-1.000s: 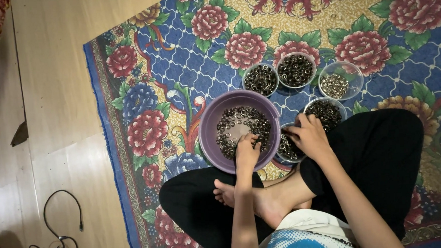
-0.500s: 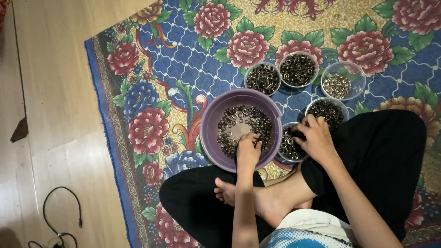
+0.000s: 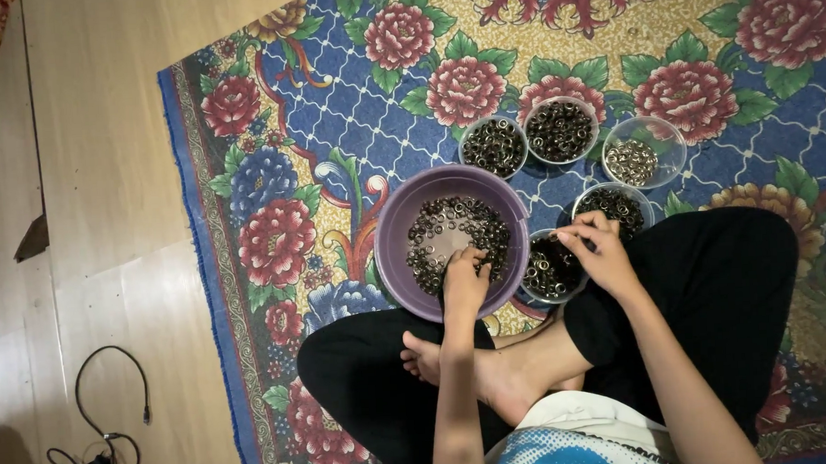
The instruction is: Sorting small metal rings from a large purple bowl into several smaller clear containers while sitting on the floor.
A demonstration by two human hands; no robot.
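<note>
While the left hand (image 3: 464, 284) picks rings (image 3: 450, 230), the right hand (image 3: 600, 252) hovers.

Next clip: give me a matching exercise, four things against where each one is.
Things:
1. left hand
2. right hand
3. purple bowl
4. black cable

Places:
A. on the bare floor, off the rug
B. over a small clear bowl of dark rings
C. inside the purple bowl, on the rings
D. on the flowered rug, in front of the crossed legs

Pairs: 1-C, 2-B, 3-D, 4-A
</note>
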